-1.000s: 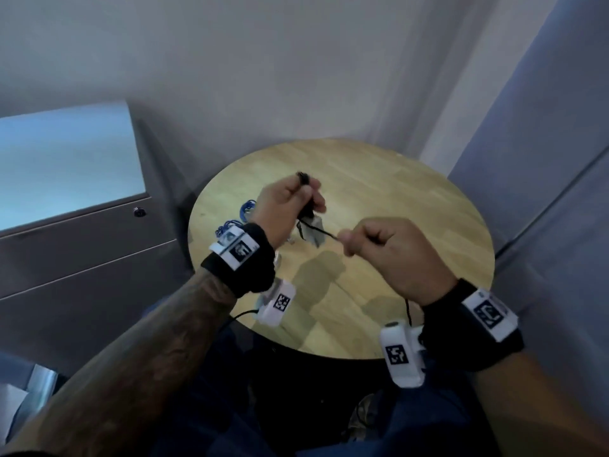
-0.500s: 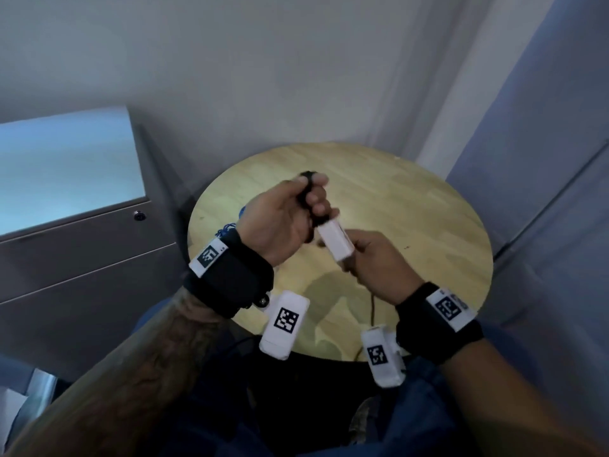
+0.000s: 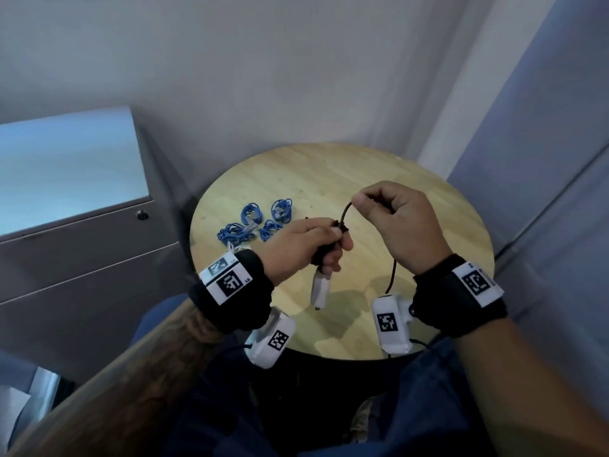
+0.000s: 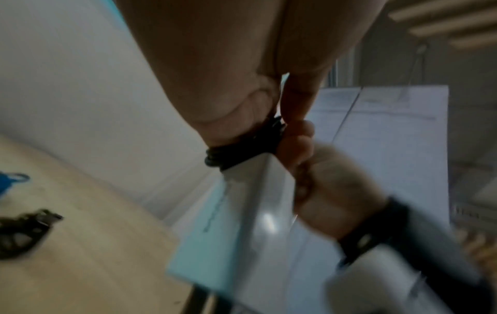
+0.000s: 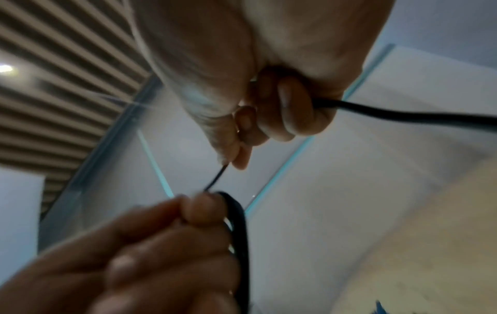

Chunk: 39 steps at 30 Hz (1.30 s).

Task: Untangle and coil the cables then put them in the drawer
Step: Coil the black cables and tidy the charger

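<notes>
My left hand [image 3: 333, 245] grips a small coil of black cable [image 3: 321, 255] above the round wooden table [image 3: 412, 179]. A white adapter [image 3: 320, 290] hangs below that fist. From the coil the cable arcs up to my right hand [image 3: 361, 202], which pinches it between thumb and forefinger. The loose end [image 3: 392, 275] drops down past the right wrist. In the right wrist view the cable [image 5: 403, 114] trails off to the right from the curled fingers, and the coil [image 5: 239, 233] sits against the left hand's fingers. The left wrist view shows the coil [image 4: 242, 148] above the adapter [image 4: 242, 223].
Several coiled blue cables [image 3: 253, 222] lie on the table's left side. Another black cable bundle [image 4: 24, 231] rests on the tabletop in the left wrist view. A grey cabinet with shut drawers [image 3: 82, 258] and a lock [image 3: 142, 214] stands left of the table.
My right hand has risen from under the left hand to the upper right, drawing the cable into an arc. The left hand has turned, and the adapter now hangs beneath it.
</notes>
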Each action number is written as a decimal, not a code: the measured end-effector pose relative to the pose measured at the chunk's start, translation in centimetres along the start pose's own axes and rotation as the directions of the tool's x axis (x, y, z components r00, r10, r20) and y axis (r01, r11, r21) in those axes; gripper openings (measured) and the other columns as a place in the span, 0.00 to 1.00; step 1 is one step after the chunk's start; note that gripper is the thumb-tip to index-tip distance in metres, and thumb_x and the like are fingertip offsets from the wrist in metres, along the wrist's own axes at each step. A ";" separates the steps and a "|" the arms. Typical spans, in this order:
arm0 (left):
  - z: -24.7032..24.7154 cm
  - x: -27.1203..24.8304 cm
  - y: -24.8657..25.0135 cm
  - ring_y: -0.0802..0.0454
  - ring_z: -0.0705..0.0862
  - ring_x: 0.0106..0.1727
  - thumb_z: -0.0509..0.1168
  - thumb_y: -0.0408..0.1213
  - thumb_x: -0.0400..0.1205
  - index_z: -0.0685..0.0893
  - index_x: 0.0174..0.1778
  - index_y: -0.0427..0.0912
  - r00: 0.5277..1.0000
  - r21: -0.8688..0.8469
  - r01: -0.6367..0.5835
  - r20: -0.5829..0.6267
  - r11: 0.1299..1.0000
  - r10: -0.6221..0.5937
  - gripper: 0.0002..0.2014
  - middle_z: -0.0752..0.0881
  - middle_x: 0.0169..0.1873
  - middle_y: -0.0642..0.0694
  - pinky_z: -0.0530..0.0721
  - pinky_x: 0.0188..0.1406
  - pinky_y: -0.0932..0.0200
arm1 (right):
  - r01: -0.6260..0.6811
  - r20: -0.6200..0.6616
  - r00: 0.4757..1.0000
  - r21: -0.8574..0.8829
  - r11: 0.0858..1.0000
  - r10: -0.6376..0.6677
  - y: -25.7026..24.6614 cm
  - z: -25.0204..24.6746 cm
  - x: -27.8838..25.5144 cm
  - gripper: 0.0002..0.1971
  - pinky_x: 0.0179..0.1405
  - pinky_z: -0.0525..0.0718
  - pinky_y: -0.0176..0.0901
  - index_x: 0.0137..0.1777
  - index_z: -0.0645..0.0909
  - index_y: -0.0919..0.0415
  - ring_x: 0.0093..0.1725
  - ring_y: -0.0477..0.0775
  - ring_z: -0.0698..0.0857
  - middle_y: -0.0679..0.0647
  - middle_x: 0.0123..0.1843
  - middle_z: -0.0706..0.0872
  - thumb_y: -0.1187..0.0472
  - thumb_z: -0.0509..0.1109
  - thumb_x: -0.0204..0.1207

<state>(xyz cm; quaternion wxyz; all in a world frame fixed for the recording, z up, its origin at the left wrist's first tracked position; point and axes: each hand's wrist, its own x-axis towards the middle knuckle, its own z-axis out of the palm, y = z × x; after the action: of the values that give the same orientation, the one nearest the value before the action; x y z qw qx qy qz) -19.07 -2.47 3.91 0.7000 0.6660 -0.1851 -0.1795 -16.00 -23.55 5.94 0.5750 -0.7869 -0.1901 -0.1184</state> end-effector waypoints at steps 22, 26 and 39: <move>0.3 -0.1 -1.1 0.46 0.82 0.35 0.52 0.40 0.94 0.85 0.51 0.34 0.993 0.253 -0.016 -0.113 0.967 0.046 0.19 0.82 0.33 0.42 0.84 0.46 0.49 | 0.049 0.151 0.987 -0.018 0.999 -0.046 -0.4 -0.4 -1.1 0.08 0.37 0.77 0.43 0.40 0.91 0.53 0.33 0.44 0.77 0.49 0.32 0.85 0.61 0.81 0.82; -0.2 0.1 1.2 0.46 0.73 0.32 0.53 0.37 0.91 0.82 0.53 0.34 1.000 -0.139 0.003 -0.024 0.990 -0.006 0.14 0.71 0.32 0.46 0.81 0.50 0.48 | -0.021 0.103 0.995 0.097 0.995 0.011 2.2 0.7 -0.7 0.08 0.37 0.77 0.41 0.49 0.93 0.54 0.34 0.47 0.77 0.48 0.34 0.83 0.57 0.74 0.88; -4.6 1.4 -2.1 0.43 0.88 0.45 0.57 0.30 0.93 0.84 0.61 0.31 0.828 0.024 -0.220 -0.524 0.975 0.200 0.11 0.87 0.41 0.40 0.88 0.57 0.46 | -0.068 0.425 0.901 -0.044 0.997 0.081 0.4 3.7 -5.6 0.12 0.36 0.71 0.48 0.46 0.90 0.49 0.30 0.47 0.73 0.49 0.31 0.78 0.54 0.69 0.91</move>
<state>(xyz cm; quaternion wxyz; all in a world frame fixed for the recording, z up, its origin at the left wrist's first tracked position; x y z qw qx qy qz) -15.53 0.73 1.64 0.7514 0.6521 -0.0563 0.0830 -21.00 -21.04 2.14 0.5124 -0.8085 -0.2794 0.0760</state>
